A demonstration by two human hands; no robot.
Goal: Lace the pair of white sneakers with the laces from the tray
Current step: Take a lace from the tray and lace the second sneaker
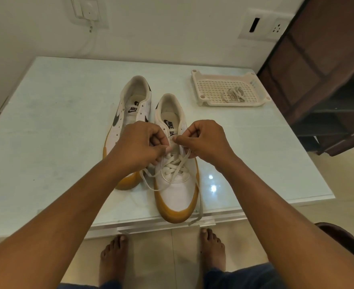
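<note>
- From the head view, the half-laced sneaker stands at the centre of the frame. Its toe points toward the person, probably so the eyelets face up within easy reach.
- The left hand is curled, thumb and forefinger pinching the lace at the upper eyelets, seemingly to keep it taut.
- The right hand is curled too and pinches the other run of the lace, its forefinger pointing in at the tongue as if feeding an end through.
- Loose ends trail down past the toe, one over the edge of the table.
- The unlaced sneaker waits just beside it, up and to the left, with its eyelets bare.
- The tray sits at upper right, well apart, with the second lace bunched inside for later.
</note>
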